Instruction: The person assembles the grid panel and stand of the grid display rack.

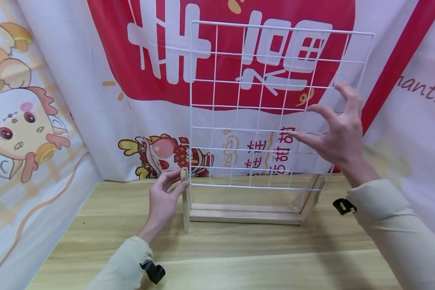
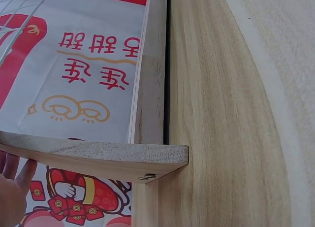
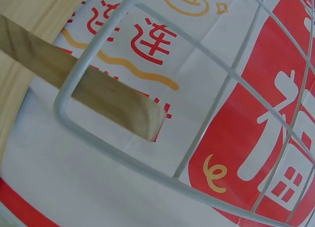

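Observation:
A white wire grid panel (image 1: 238, 106) stands upright over a pale wooden frame (image 1: 244, 220), which rests on the table. My right hand (image 1: 342, 131) holds the grid near its right side, thumb and fingers spread at the wires. With thumb and fingers my left hand (image 1: 164, 197) pinches the top of the frame's left upright (image 1: 186, 209), beside the grid's lower left corner. In the left wrist view, fingers touch that side board (image 2: 93, 150). The right wrist view shows a grid corner in front of the right upright (image 3: 118, 104); the right hand is outside that view.
The wood-grain table (image 1: 217, 257) extends in front of the frame. Behind it hangs a red and white printed cloth (image 1: 159, 117), and another printed cloth (image 1: 25, 121) stands at the left. Black straps (image 1: 344, 206) are at both sleeves.

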{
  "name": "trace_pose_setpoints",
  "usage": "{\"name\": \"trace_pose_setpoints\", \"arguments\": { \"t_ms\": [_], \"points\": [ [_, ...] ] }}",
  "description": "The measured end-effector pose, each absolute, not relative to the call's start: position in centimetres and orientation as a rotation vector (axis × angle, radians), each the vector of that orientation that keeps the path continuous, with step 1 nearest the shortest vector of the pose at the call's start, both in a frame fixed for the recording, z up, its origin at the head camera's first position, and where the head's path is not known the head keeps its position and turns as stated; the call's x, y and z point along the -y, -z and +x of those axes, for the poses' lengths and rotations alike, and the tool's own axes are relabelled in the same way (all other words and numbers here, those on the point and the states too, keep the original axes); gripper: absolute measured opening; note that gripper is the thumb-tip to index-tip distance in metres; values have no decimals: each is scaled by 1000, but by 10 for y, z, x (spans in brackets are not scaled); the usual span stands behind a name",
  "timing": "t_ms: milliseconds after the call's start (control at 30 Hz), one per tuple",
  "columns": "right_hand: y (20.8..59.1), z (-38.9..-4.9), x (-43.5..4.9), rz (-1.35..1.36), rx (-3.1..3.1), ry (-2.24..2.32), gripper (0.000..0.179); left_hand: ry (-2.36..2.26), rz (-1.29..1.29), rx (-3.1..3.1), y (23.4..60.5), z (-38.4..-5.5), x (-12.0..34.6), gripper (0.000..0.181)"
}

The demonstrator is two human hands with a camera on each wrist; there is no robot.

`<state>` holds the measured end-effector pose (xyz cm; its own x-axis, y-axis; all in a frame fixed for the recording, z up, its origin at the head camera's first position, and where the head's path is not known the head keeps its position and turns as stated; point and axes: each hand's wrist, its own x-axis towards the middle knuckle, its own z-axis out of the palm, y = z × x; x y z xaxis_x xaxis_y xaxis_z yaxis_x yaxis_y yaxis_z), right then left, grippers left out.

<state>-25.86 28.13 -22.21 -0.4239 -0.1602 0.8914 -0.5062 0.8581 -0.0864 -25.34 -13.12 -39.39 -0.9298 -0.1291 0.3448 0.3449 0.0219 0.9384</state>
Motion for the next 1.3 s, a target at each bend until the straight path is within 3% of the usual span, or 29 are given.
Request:
{"name": "trace_pose_setpoints", "arguments": {
  "t_ms": [1067, 1300],
  "points": [
    [203, -261, -263, 552, 1877, -367, 65, 1985, -242, 1894, 396, -252, 127, 41],
    [199, -263, -260, 557, 1843, -395, 78, 2004, -240, 1899, 394, -252, 127, 42]
  ]
}}
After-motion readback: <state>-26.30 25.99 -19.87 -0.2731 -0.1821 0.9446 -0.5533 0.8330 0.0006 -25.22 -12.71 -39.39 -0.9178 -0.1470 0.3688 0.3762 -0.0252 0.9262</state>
